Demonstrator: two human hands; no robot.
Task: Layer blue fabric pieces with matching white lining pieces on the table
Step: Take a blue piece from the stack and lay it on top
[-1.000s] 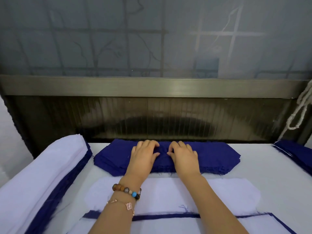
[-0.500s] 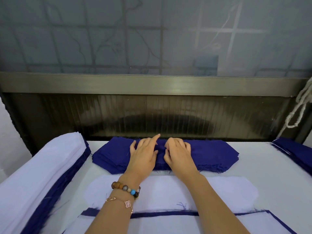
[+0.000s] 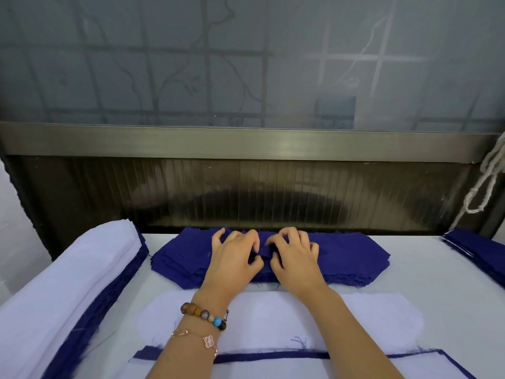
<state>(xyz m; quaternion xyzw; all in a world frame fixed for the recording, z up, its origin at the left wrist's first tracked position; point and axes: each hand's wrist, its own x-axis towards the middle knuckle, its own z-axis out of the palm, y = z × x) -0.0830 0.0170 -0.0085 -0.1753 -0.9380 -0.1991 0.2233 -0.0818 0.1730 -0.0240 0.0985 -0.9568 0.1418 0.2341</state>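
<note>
Together, the left hand (image 3: 232, 258) and right hand (image 3: 296, 259) pinch the top blue piece (image 3: 344, 246) of the stack (image 3: 185, 273).

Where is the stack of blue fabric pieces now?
Head view: the stack of blue fabric pieces lies centred on the table at its far edge, beyond the white lining piece, with the left hand and right hand pinching its top.

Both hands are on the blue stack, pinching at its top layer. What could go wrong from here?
1. The left hand and right hand pinch a fold of the top blue piece. The blue stack is thick with frayed edges, so two pieces may lift together.
2. Pulling that piece forward could nudge the white lining piece lying flat just in front, spoiling the match.
</note>
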